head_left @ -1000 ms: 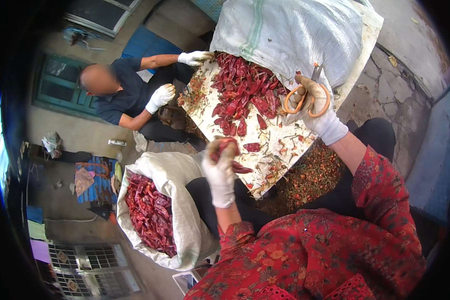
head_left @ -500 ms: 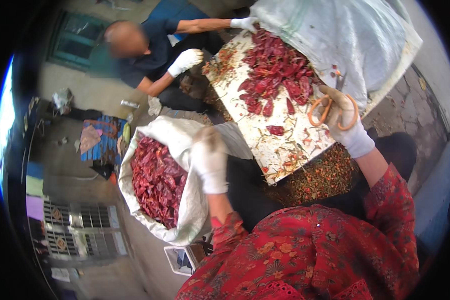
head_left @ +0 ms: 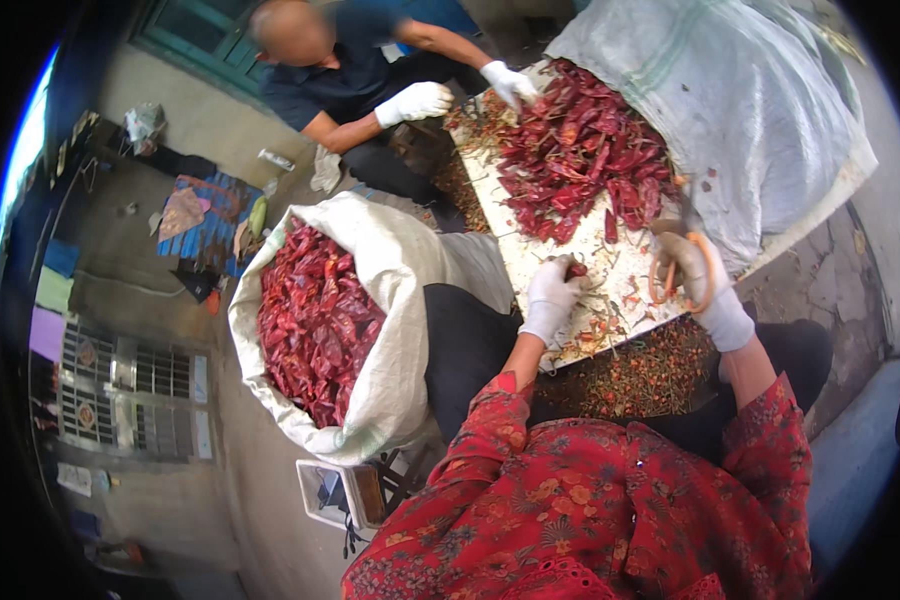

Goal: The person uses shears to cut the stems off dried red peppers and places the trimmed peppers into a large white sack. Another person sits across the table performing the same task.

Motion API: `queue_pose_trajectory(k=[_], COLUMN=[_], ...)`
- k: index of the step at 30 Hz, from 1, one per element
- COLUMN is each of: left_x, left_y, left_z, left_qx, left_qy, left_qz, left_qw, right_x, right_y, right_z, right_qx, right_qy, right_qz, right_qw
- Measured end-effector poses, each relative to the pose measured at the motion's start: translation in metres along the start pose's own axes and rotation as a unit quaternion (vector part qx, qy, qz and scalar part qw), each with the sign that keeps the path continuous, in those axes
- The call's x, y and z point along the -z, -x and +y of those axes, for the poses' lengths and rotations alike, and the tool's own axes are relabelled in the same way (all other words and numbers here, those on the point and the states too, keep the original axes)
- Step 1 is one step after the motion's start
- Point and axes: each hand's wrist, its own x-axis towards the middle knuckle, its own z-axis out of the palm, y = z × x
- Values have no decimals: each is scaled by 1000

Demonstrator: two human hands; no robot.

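Note:
In my gloved right hand (head_left: 711, 302) is a pair of orange-handled scissors (head_left: 709, 268), its blades pointing away from me. The fingers are through or around the handle loops. At the near left edge of the white board (head_left: 518, 246), my gloved left hand (head_left: 552, 300) is closed on a dark red dried chili (head_left: 576, 270), mostly hidden by the fingers. A large pile of dried red chilies (head_left: 582, 150) lies beyond both hands on the board, with cut stems and scraps scattered around.
An open white sack full of dried chilies (head_left: 315, 325) stands to my left. A pale woven sheet (head_left: 720, 110) covers the board's far right. Stems and bits heap (head_left: 630, 375) below the near edge. A co-worker in white gloves (head_left: 415, 103) sits across, one hand at the pile.
My left hand has moved right from beside the sack to the board and now holds a chili. My right hand, with the scissors, has dropped slightly nearer. The co-worker's hands have shifted too.

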Motion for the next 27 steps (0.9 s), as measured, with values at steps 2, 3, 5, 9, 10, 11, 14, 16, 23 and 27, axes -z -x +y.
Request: queue_pose_trajectory(k=[2, 3, 5, 9, 10, 11, 14, 16, 23, 27], left_x=[0, 4, 15, 19, 23, 25, 33, 30, 23, 12], left_y=[-1, 1, 11, 11, 17, 16, 15, 13, 19, 11], left_z=[6, 18, 64, 76, 99, 92, 93, 106, 110, 86], left_qx=[41, 46, 40, -32, -32, -23, -14, -76, -79, -50], left_qy=[93, 139, 195, 154, 134, 136, 41, -16, 15, 340], left_qz=[34, 40, 84, 142, 168, 171, 176, 204, 164, 127], left_qw=[994, 988, 976, 977, 976, 976, 983, 976, 983, 930], right_x=[-21, -26, -27, -33, -28, -27, -27, -24, -20, -11], right_y=[-1, 6, 15, 23, 23, 23, 26, 24, 18, 4], right_z=[9, 9, 16, 21, 20, 18, 15, 10, 28, 41], right_qx=[67, 100, 183, 225, 193, 190, 216, 240, 249, 375], right_qy=[258, 358, 527, 675, 693, 691, 683, 682, 644, 487], right_qz=[98, 86, 64, 42, 38, 36, 55, 54, 29, -111], right_qw=[959, 924, 828, 701, 693, 696, 695, 688, 723, 781])
